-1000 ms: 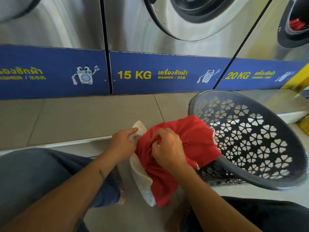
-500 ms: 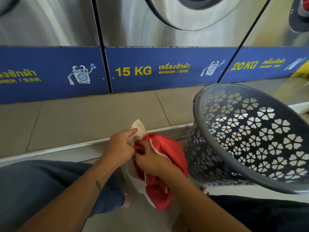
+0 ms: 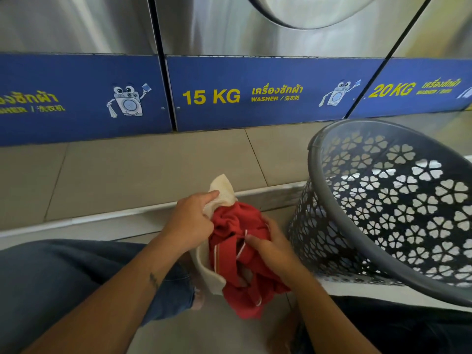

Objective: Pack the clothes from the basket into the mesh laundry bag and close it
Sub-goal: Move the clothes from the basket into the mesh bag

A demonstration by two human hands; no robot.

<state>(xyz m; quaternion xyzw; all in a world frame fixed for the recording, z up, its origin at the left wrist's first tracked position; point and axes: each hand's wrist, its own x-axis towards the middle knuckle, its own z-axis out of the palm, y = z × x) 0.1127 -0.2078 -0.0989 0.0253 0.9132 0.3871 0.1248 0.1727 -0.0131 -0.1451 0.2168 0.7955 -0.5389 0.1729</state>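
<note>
A white mesh laundry bag [image 3: 221,190] hangs in front of me, and my left hand [image 3: 190,221] grips its upper edge. A bunched red garment with thin white stripes [image 3: 237,254] fills the bag's mouth and spills below it. My right hand [image 3: 270,247] holds the red cloth from the right side, its fingers pressed into the folds. The grey plastic basket [image 3: 339,221] with flower-shaped holes stands tilted at the right. The part of its inside that shows holds no clothes.
A row of steel washing machines with blue labelled panels [image 3: 255,95] stands behind a raised tiled step [image 3: 132,172]. My legs in dark trousers [image 3: 63,277] flank the bag on the floor. The basket sits close to my right arm.
The red garment has left the basket rim and gone further down into the bag. My right hand shifted from the top of the cloth to its right side.
</note>
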